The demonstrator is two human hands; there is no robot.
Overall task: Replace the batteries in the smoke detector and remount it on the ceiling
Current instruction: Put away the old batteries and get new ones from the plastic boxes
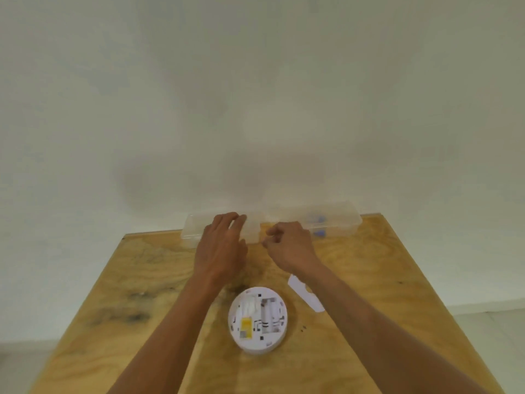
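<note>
The white round smoke detector (258,319) lies back side up near the middle of the wooden table (142,308), its battery bay open and showing bare slots. Its white battery cover (305,292) lies just right of it, partly hidden under my right forearm. A long clear plastic box (338,220) stands along the table's far edge against the wall, with blurred blue items inside at the right. My left hand (223,245) rests with fingers spread on the box's left part. My right hand (289,245) is curled at the box's middle; what its fingers pinch is hidden.
A plain white wall (255,95) rises right behind the table's far edge. The table's left and right edges slope away toward a pale floor (488,328). Dark stains mark the wood at the left.
</note>
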